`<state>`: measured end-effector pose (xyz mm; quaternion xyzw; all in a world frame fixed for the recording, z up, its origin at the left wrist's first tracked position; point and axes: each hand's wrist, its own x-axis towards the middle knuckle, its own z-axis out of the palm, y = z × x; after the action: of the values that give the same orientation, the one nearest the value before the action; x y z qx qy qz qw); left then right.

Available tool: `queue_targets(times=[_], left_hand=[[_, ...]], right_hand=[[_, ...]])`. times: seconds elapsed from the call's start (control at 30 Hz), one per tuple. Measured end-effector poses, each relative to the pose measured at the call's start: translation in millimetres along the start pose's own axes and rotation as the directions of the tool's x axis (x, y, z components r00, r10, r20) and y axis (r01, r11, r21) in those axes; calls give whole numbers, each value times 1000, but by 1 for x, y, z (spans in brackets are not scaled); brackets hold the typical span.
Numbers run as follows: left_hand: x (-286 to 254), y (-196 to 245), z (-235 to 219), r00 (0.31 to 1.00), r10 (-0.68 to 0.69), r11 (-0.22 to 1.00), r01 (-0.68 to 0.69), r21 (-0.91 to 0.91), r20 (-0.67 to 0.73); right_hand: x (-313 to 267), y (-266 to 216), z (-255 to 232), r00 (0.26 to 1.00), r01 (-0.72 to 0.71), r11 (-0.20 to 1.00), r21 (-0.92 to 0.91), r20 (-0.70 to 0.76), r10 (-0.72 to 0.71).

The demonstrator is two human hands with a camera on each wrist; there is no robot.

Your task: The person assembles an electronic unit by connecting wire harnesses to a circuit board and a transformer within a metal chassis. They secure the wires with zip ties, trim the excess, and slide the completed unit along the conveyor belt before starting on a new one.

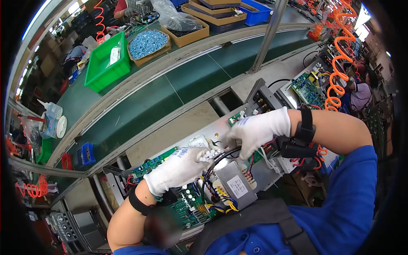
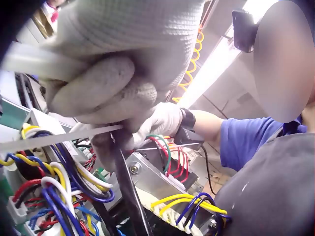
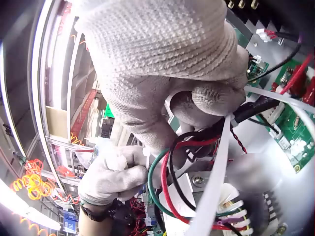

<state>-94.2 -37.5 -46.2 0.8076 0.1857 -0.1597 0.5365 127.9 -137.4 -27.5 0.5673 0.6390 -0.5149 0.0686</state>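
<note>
My left hand (image 1: 180,168), in a white knitted glove, curls its fingers round several white cable ties near the middle of the open chassis. One tie (image 2: 64,138) sticks out flat from under its fingers in the left wrist view. My gloved right hand (image 1: 261,131) grips a black cable (image 3: 256,109) close by, fingertips bent over it. A white cable tie (image 3: 216,167) hangs down from this cable beside the right fingers. Below the hands sits a grey transformer (image 1: 250,197) with a white label, and yellow, blue and white wires (image 2: 59,169) run around it.
Green circuit boards (image 1: 187,212) fill the chassis's near left part. Past the rail, a green bin (image 1: 95,78) and a box of blue small parts (image 1: 148,44) stand on the bench. An orange coiled hose (image 1: 335,80) hangs at the right, near another unit (image 1: 306,89).
</note>
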Motion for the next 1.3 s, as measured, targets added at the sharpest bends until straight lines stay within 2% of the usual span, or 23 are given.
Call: queue_targets(times=[0.03, 0.1, 0.13, 0.27, 0.33, 0.37, 0.43, 0.5, 0.53, 0.57, 0.7, 0.77, 0.83, 0.9, 0.93, 0.97, 1.0, 1.07, 1.17, 1.2, 1.23, 1.27, 1.3], left_hand=[[2, -2, -2, 999, -45, 999, 44, 26, 30], [6, -9, 1, 1000, 8, 998, -8, 58, -3], [5, -11, 3, 997, 65, 995, -62, 84, -38], [3, -14, 6, 998, 42, 979, -32, 200, -46], [11, -30, 11, 973, 230, 952, -219, 213, -29], [14, -33, 14, 995, 94, 981, -97, 165, 30], [29, -58, 21, 931, 360, 930, -363, 61, 58], [19, -46, 5, 694, 715, 627, -687, 366, 79], [-11, 6, -12, 941, 287, 940, -313, 136, 181], [4, -21, -1, 807, 585, 807, -589, 37, 75], [19, -40, 10, 792, 611, 790, -610, 64, 13], [-12, -2, -4, 913, 403, 912, -406, 54, 56], [-11, -2, -3, 853, 518, 852, -508, 128, -62], [-1, -30, -9, 782, 617, 780, -591, 204, -92], [-11, -13, -13, 938, 341, 922, -319, 218, -71], [-24, 11, -21, 999, 34, 965, -22, 260, -42], [-25, 13, -22, 996, 53, 965, -34, 259, -68], [-26, 4, -26, 986, 105, 974, -76, 214, -131], [-24, -18, -30, 968, 144, 984, -118, 130, -208], [-23, -25, -28, 935, 271, 951, -224, 213, -230], [-22, -19, -30, 886, 396, 900, -321, 294, -242], [-26, -10, -30, 972, 114, 992, -121, -25, -204], [-26, -5, -30, 971, 114, 991, -125, -41, -209]], right_hand=[[1, -7, -1, 1000, 4, 1000, -1, -6, -4], [3, -20, 6, 998, -62, 904, -423, -6, 66], [3, -29, 8, 996, -88, 861, -501, -19, 91], [9, -29, 12, 995, -65, 824, -563, 30, 99], [14, -22, 24, 998, -59, 816, -575, -10, 65], [12, -23, 25, 998, -58, 798, -600, -66, 23], [4, -32, 28, 980, -41, 847, -531, -186, -69], [12, -23, 27, 989, -102, 857, -505, -142, 34], [8, -18, 25, 984, -84, 901, -426, -180, 7], [4, -13, 26, 977, -60, 943, -329, -211, -12], [-1, -7, 33, 950, -52, 969, -241, -310, -26], [8, -2, 46, 883, -78, 824, -561, -423, -204], [6, -12, 45, 798, -84, 760, -645, -500, -336], [6, -10, 40, 734, -149, 570, -808, -477, -484], [7, -11, 41, 827, -157, 573, -804, -425, -369], [9, -12, 39, 899, -158, 567, -809, -355, -257], [14, -11, 36, 960, -151, 610, -778, -263, -98], [28, -20, 26, 980, -188, 589, -786, -111, 164], [32, -32, 19, 982, -169, 657, -735, -68, 177], [34, -15, 22, 993, -112, 737, -667, -107, 54], [33, -12, 17, 993, -110, 730, -675, -99, 58], [33, -9, 12, 991, -130, 867, -481, -80, 104], [32, -5, 9, 988, -155, 954, -258, -50, 147]])
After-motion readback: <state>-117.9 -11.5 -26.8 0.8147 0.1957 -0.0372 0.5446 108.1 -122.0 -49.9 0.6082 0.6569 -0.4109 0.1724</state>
